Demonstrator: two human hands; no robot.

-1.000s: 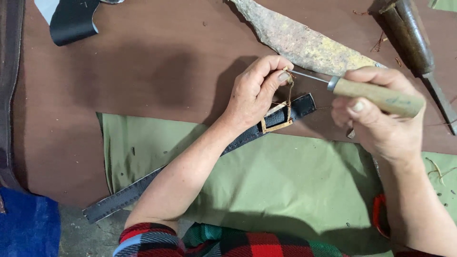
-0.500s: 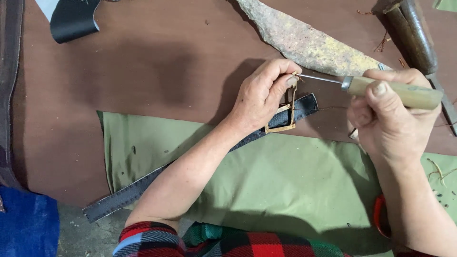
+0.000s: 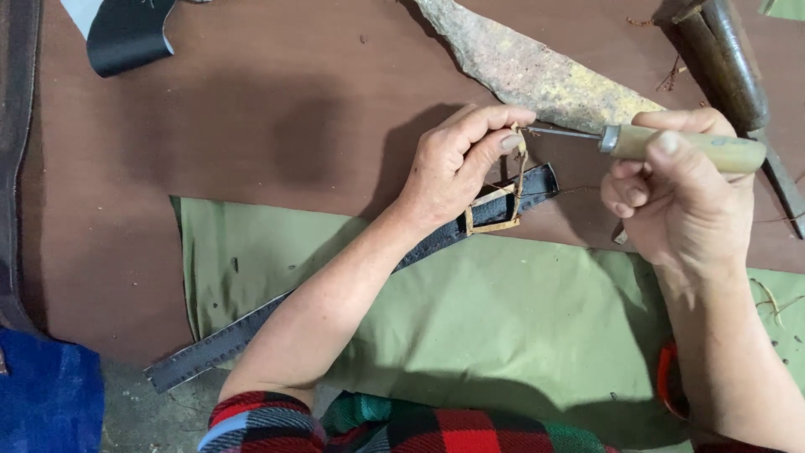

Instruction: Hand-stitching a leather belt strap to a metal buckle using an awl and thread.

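Belt (image 3: 251,331) end w/ the buckle (image 3: 493,210) sat right under the left hand (image 3: 453,168), lifted a bit off the brown sheet (image 3: 251,126). Left fingers (image 3: 495,144) were pressed together, thumb and forefinger pinching the top of the tan buckle frame, prob. to keep it steady against the tool. Tip of the awl (image 3: 683,149) met that pinch point; its thin metal shaft ran straight from there to the right hand (image 3: 679,205). Right fingers were curled shut round the awl's pale wooden handle, thumb laid flat along the top, seemingly for push and aim. A fine thread (image 3: 579,191) trailed from the buckle toward the right hand; where it ended I couldn't tell.

Buckle looked rectangular, light tan, stiff. Belt was dark, flat, w/ a stitched or ridged edge; it ran from the fingers back under the left forearm, diagonally to the near left, across the green cloth (image 3: 470,335). That cloth was matte, w/ small dark specks, lying over the smooth brown sheet, likely as a work pad.

Beyond the fingers lay a rough, mottled grey-yellow scrap (image 3: 537,71), long and pointed. Past the right hand rested a dark, worn tool (image 3: 725,59) w/ a rounded handle. Far to the left, beyond the left hand, a black leather piece (image 3: 126,33), glossy, curved edge. Nearest the body: red-black-green checked sleeve (image 3: 268,424), and blue fabric (image 3: 46,394) at the left.
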